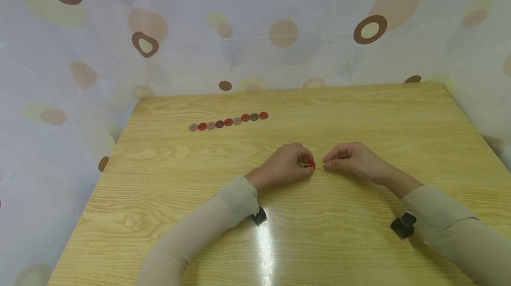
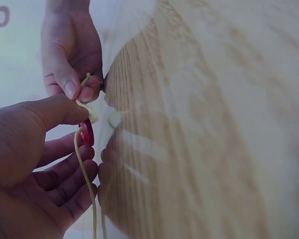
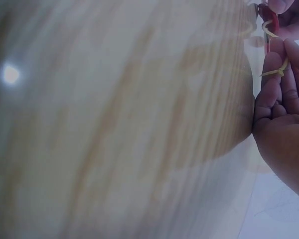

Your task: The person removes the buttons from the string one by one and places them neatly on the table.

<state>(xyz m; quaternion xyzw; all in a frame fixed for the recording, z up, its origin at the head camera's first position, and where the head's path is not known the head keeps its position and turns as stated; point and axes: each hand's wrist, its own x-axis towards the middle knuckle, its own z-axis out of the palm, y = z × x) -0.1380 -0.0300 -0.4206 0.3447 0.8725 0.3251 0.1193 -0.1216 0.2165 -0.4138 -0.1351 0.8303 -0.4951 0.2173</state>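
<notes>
My left hand [image 1: 285,164] pinches a round red button [image 1: 311,164] on edge between thumb and fingers, just over the table. A thin yellow cord [image 2: 87,179] runs through the button; one length trails down past the left fingers in the left wrist view. To the right, close to the button but apart from the left hand, my right hand [image 1: 359,162] pinches the cord near its other end between thumb and forefinger. A small knot [image 3: 280,72] shows at that end in the right wrist view. The button's holes are mostly hidden by the fingers.
Several round buttons [image 1: 228,122] in red, grey, pinkish and dark tones lie in a slanting row toward the back left of the wooden table [image 1: 339,241]. A pale patterned cloth [image 1: 255,24] hangs behind and beside the table.
</notes>
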